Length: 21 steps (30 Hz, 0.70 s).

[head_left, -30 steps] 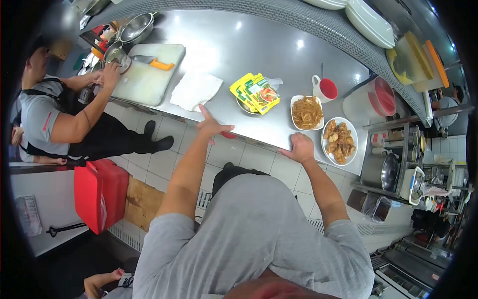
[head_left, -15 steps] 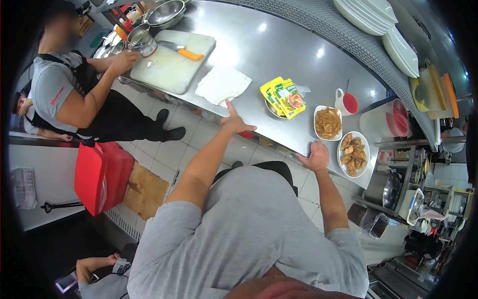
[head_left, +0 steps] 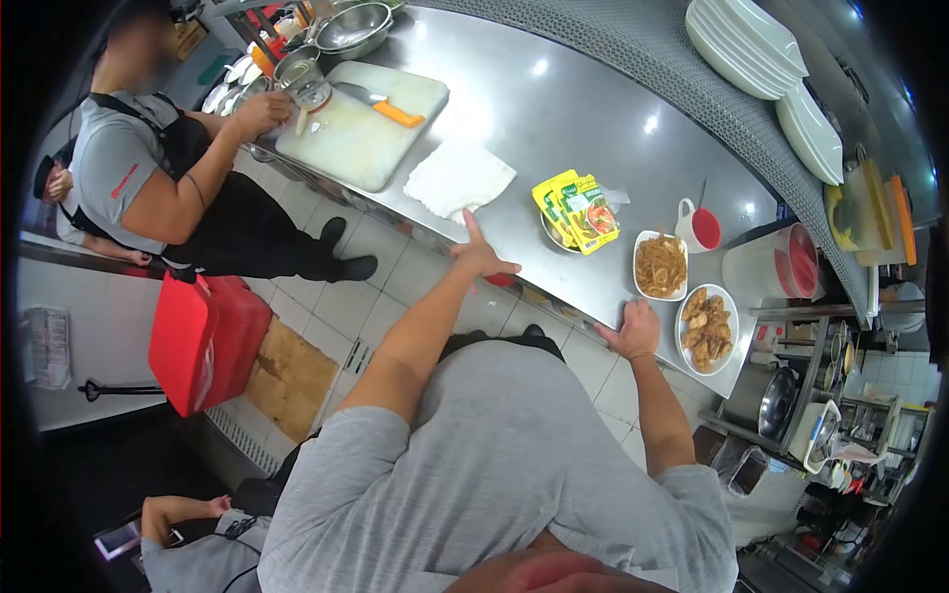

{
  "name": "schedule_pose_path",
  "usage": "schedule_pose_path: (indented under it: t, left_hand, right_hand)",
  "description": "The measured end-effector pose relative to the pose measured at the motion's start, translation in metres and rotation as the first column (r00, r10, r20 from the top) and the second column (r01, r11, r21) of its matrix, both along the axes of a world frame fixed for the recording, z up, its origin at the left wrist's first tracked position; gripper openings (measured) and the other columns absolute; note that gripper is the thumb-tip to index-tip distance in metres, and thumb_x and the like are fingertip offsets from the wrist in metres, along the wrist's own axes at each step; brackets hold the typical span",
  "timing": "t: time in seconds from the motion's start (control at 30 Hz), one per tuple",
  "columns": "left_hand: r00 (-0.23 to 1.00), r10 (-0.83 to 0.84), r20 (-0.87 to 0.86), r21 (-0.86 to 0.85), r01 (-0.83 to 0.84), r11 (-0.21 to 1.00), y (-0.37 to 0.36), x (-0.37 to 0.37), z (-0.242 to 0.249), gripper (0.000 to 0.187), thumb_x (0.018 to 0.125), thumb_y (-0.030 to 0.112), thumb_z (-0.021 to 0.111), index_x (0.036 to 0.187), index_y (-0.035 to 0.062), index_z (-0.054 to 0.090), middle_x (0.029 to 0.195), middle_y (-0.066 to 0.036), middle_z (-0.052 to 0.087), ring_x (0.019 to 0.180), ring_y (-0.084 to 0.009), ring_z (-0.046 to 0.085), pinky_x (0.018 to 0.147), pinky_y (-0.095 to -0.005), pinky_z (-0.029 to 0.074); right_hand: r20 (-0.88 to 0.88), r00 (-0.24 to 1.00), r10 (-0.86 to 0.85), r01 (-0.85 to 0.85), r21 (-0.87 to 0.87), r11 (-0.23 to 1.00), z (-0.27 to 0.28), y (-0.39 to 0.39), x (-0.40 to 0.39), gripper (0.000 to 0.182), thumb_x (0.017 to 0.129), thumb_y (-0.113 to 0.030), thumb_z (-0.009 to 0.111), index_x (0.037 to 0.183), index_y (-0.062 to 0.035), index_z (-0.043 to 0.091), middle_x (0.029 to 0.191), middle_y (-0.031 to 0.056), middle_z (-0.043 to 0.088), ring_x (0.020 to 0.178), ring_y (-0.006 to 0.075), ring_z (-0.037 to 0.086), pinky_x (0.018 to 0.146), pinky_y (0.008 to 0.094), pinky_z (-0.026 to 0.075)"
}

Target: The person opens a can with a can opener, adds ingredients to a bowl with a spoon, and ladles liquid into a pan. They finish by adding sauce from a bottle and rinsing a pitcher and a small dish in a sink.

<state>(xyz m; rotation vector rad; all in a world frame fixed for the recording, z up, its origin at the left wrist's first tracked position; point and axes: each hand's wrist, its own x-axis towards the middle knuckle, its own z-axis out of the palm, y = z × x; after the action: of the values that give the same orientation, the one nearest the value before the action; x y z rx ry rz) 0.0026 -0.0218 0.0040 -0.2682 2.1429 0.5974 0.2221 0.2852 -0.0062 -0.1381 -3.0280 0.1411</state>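
My left hand [head_left: 479,255] rests at the front edge of the steel counter [head_left: 474,74], fingers spread, with one fingertip at the lower edge of a folded white cloth [head_left: 460,178]. Farther right, my right hand [head_left: 633,329] leans on the same edge, thumb apart and nothing in it. Just beyond it stand a square white bowl of brown shredded food [head_left: 660,265] and an oval white plate of browned pieces [head_left: 707,329]. Between my hands, yellow seasoning packets [head_left: 583,212] lie over a small bowl, mostly hidden beneath them.
A co-worker [head_left: 148,158] stands at the left by a cutting board [head_left: 366,128] with an orange-handled knife [head_left: 397,114], hands near a glass jar. A white cup with red inside [head_left: 700,227] and a clear container [head_left: 771,265] stand right. A red cooler box [head_left: 208,341] is on the floor.
My view has shifted slightly, so the counter and its things appear a little lower and farther right. Both my hands stay at the counter edge. A pale stick-like thing now shows by the co-worker's hand.
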Motion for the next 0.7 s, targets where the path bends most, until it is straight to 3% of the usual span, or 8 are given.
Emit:
schedule_pose_path:
  t: [0.5, 0.7]
  left_hand:
    - [0.997, -0.072, -0.034, 0.007, 0.072, 0.997, -0.0011, 0.0002, -0.0023, 0.164, 0.064, 0.056, 0.089, 0.133, 0.0155, -0.054, 0.138, -0.047, 0.022, 0.047, -0.0298, 0.062, 0.056, -0.0376, 0.062]
    - [0.999, -0.03, 0.012, 0.021, 0.03, 0.999, -0.0023, -0.0005, -0.0011, 0.164, 0.063, 0.058, 0.089, 0.133, 0.0165, -0.054, 0.14, -0.049, 0.02, 0.048, -0.0314, 0.064, 0.058, -0.037, 0.062]
  right_hand:
    - [0.007, 1.0, -0.004, 0.004, 0.042, 0.999, -0.0011, -0.001, 0.0012, 0.06, 0.064, -0.06, 0.081, 0.08, -0.0071, 0.057, 0.09, 0.0119, 0.053, 0.08, 0.0315, 0.059, 0.069, 0.044, 0.05]
    - [0.013, 1.0, -0.008, 0.007, 0.043, 0.999, -0.001, -0.0019, 0.0011, 0.061, 0.064, -0.059, 0.081, 0.082, -0.0063, 0.057, 0.092, 0.0128, 0.053, 0.082, 0.0325, 0.059, 0.071, 0.0445, 0.049]
